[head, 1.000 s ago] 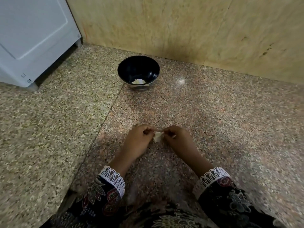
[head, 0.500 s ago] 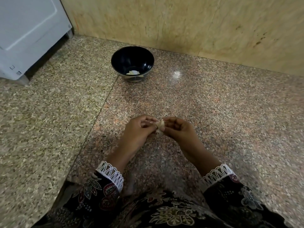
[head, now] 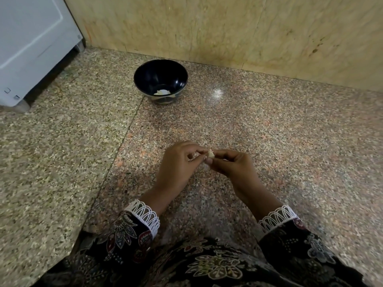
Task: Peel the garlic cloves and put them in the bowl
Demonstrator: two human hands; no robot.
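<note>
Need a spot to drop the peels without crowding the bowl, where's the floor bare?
Bare granite floor lies right of the bowl, between the wall and the hands. Bare floor also left of the seam, below the white appliance. It is crowded only where the left hand and right hand pinch the garlic clove.

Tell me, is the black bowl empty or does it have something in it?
Not empty. The black bowl stands upright with a few pale pieces at its bottom, likely peeled garlic.
</note>
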